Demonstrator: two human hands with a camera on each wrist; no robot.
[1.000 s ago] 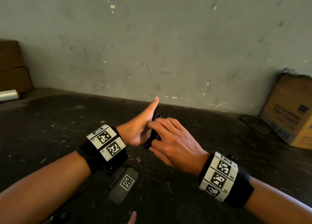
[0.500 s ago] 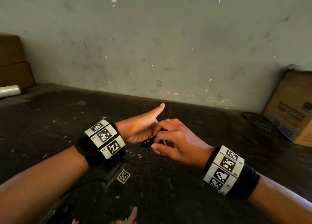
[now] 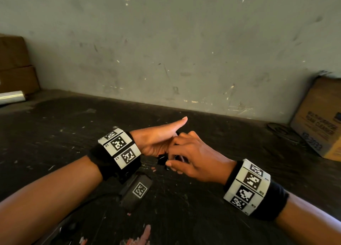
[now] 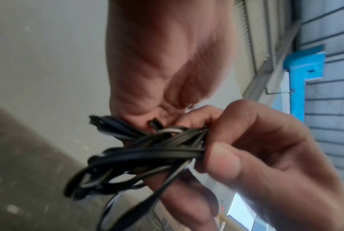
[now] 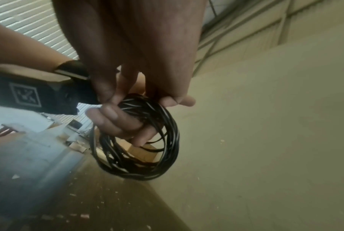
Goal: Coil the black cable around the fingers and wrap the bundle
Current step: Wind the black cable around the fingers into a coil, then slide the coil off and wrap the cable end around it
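The black cable point(image 5: 172, 132) is wound into a loop of several turns, with one loose strand hanging from the black cable point(image 4: 147, 154). My left hand point(image 3: 158, 139) holds the coil on its bent fingers point(image 5: 115, 123), thumb stretched out straight. My right hand point(image 3: 195, 156) is curled over the left fingers and pinches the top of the bundle between thumb point(image 4: 222, 159) and fingertips. In the head view only a small dark piece of cable point(image 3: 162, 160) shows between the hands. Both hands hover just above the dark worktop point(image 3: 73, 134).
A printed cardboard box point(image 3: 321, 119) stands at the right by the grey wall, with a dark ring point(image 3: 278, 130) lying beside it. Brown boxes point(image 3: 14, 65) and a shiny roll point(image 3: 11, 97) sit at the far left. The worktop is scuffed and speckled.
My right fingers, earlier laid across the coil, have curled in and now pinch it lower down. Both hands have sunk a little and drifted right.
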